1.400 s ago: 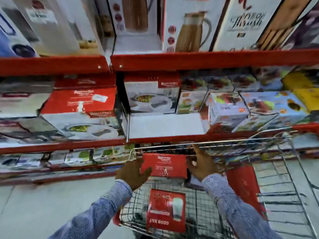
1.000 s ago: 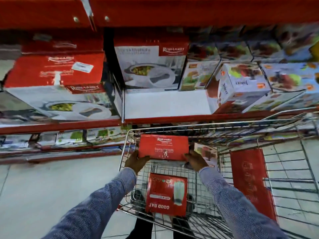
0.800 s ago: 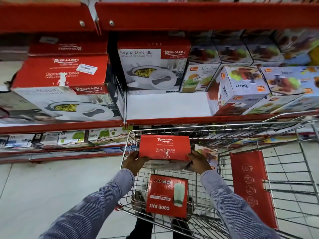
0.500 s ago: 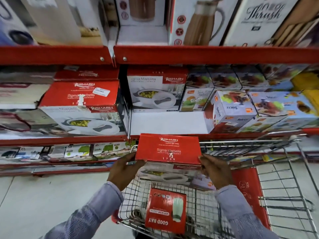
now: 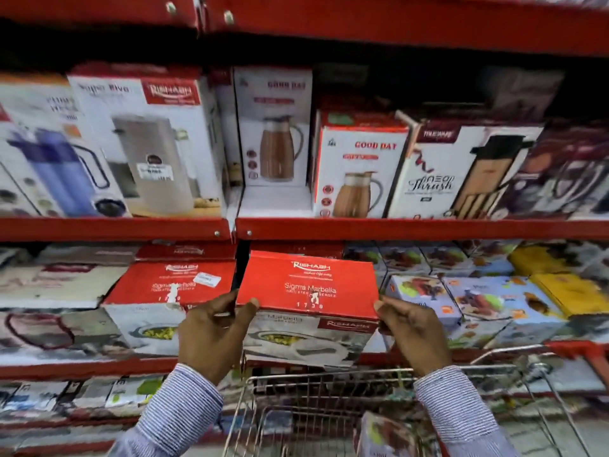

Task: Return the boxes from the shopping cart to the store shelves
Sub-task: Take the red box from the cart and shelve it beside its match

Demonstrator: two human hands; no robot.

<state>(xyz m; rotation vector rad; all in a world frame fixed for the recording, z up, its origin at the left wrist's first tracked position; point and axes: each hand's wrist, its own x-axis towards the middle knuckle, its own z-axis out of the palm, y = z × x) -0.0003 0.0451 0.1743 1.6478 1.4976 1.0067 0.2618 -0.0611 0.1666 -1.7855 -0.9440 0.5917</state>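
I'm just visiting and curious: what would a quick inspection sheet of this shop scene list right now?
Surface: red metal shelf, packed with boxed goods.
Job's things: red-topped Sigma Marbella casserole box held up in front of the middle shelf; wire shopping cart below, another box inside.
Clutter: matching red-topped box to its left; white Good Day jug box above.
Hands: left hand and right hand grip the box's ends.
Cables: nothing seen.
Surroundings: pale floor, blurred.
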